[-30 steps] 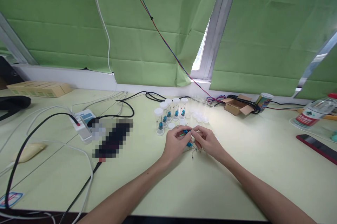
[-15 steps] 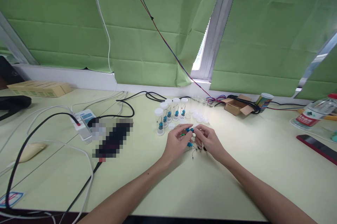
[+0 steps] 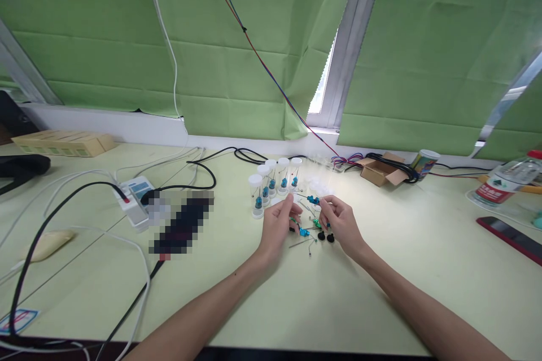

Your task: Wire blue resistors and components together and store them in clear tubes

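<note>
My right hand (image 3: pixel 339 222) pinches a small blue plastic part (image 3: pixel 313 200) with a thin metal rod sticking out of it toward the left. Facing it, my left hand (image 3: pixel 277 225) has its fingers curled and its thumb raised near the rod's end; whatever those fingers hold is too small to make out. On the table below and between the hands lie another blue part (image 3: pixel 304 232), a green part (image 3: pixel 317 224), two black knob-like pieces (image 3: pixel 321 235) and several thin metal rods. Behind my left hand stand several clear tubes (image 3: pixel 257 197) with white caps, blue parts inside.
White caps (image 3: pixel 319 186) lie behind the hands. A small open cardboard box (image 3: pixel 381 172) and black cable are at the back right. A bottle (image 3: pixel 503 183) and a phone (image 3: pixel 510 239) sit far right. On the left are a power strip (image 3: pixel 135 203) and loose cables.
My hands have drawn apart, the left slightly leftward and the right slightly rightward. The blue part now shows in my right hand's fingertips, and the loose pieces beneath are more visible.
</note>
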Available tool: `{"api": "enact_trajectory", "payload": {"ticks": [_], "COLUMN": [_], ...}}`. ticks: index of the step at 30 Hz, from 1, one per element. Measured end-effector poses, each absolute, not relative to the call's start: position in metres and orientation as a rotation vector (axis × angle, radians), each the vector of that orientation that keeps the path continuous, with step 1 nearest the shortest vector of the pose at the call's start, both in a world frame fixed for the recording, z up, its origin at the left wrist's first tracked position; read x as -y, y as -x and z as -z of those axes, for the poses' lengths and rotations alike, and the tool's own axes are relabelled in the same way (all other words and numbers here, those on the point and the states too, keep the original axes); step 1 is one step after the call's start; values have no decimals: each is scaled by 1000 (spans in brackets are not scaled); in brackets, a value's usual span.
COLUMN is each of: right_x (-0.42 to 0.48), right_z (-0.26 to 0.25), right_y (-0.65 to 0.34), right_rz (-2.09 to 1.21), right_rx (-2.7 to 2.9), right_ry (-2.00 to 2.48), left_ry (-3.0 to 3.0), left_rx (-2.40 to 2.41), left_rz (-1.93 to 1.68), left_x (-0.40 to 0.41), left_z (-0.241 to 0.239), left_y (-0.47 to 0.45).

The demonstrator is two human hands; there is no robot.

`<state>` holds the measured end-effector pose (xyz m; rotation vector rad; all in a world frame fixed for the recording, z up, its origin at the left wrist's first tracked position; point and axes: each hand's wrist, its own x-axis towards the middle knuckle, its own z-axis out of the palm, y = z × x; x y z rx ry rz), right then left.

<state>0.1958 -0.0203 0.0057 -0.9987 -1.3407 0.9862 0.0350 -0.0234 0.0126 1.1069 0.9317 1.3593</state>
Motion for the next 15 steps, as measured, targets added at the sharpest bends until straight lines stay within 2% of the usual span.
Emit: {"api": "enact_trajectory", "payload": {"ticks": [15], "right_x": [23], "right_z": [0], "right_y": [-196], "right_rz": [-971], "right_rx": [1526], "right_ry": [962], "left_ry": [-926], "left_rx": [-758], "left_rz": [-1170], "left_x": [25], "left_z": [-16], "left_y": [-39]}}
